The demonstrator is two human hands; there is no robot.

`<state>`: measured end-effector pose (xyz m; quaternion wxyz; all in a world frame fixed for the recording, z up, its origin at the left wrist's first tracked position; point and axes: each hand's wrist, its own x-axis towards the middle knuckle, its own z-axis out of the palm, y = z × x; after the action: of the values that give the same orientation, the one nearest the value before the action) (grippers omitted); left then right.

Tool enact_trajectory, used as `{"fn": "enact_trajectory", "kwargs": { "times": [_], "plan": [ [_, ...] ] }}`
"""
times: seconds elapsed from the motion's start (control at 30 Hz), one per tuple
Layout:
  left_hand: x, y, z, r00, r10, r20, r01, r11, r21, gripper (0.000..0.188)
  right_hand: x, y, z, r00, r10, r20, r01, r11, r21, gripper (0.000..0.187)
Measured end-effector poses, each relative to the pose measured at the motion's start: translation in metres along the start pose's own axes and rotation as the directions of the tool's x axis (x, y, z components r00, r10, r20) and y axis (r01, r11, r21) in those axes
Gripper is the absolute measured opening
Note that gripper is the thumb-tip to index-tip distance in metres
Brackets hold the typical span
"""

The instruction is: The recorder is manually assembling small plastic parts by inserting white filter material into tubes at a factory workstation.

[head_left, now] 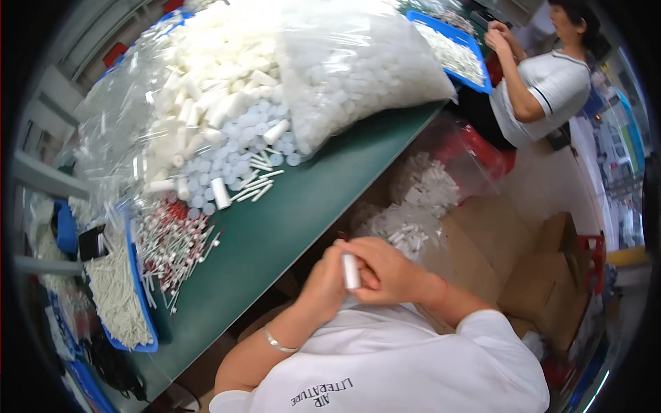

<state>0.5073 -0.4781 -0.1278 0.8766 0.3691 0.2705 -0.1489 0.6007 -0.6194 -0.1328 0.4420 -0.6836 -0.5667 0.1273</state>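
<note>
Close in front of my body, my left hand [325, 281] and my right hand [391, 267] meet around a short white plastic cylinder [351, 271]. The fingers of both hands are closed at it, and some of them are hidden behind it. On the green table [275, 227] beyond lie loose parts: white cylinders [220, 193], thin white rods [256, 186], translucent round caps [251, 131] and a heap of small red and white pieces with thin stems [175, 241].
A large clear bag of white parts [361, 76] rests on the table. Blue trays of thin white sticks [120, 303] stand at the left. Bags of white pieces [413, 224] and cardboard boxes [540, 289] sit below at the right. Another person [540, 82] works at the far right.
</note>
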Motion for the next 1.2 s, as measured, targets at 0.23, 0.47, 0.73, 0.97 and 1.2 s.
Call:
{"fn": "enact_trajectory", "kwargs": {
  "times": [0.23, 0.47, 0.73, 0.97, 1.2],
  "plan": [
    [-0.028, 0.016, -0.009, 0.904, 0.427, 0.027, -0.307, 0.602, 0.737, 0.039, -0.114, 0.056, 0.002, 0.805, 0.578, -0.135, -0.586, 0.809, -0.034, 0.069],
    [-0.070, 0.060, -0.089, 0.258, 0.962, 0.086, 0.095, -0.114, 0.989, 0.019, -0.065, 0.066, -0.023, 0.881, 0.422, -0.212, -0.459, 0.873, -0.168, 0.042],
    [-0.089, 0.060, -0.111, 0.188, 0.982, 0.023, 0.193, -0.060, 0.979, 0.016, 0.154, 0.003, 0.063, 0.919, -0.393, 0.020, 0.393, 0.915, -0.090, 0.020],
    [-0.101, 0.064, -0.119, 0.113, 0.993, -0.032, 0.146, 0.016, 0.989, 0.016, 0.190, -0.015, 0.118, 0.817, -0.549, 0.178, 0.573, 0.736, -0.359, 0.003],
    [-0.074, 0.088, -0.113, 0.140, 0.989, 0.051, 0.057, -0.059, 0.997, 0.016, 0.159, 0.005, 0.064, 0.883, -0.448, 0.142, 0.470, 0.843, -0.262, 0.011]
  ]
}}
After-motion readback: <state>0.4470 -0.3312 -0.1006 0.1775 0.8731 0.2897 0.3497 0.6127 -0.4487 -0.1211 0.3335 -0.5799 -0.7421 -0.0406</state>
